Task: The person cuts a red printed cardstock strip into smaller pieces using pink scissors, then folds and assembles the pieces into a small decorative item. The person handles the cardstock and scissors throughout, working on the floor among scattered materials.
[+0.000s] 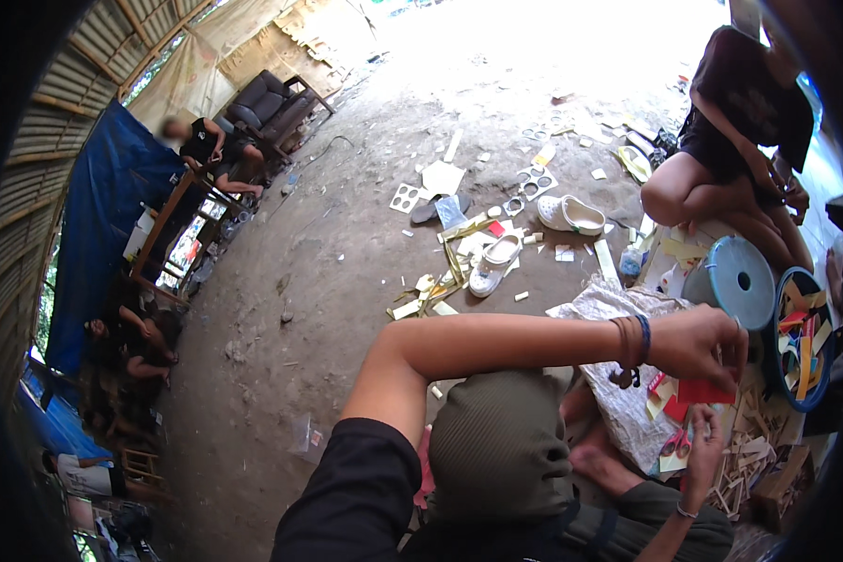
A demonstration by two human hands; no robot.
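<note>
Sheet (pixel 706 391), small, flat and bright red, straight-edged below.

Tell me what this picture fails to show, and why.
All in the head view:
Upper edge of the red piece: hidden by the left hand.
Anything inside the right hand: too small, fingers curled.
Bottom of the blue tub: covered by coloured strips.
Far ground: washed out by glare.
</note>
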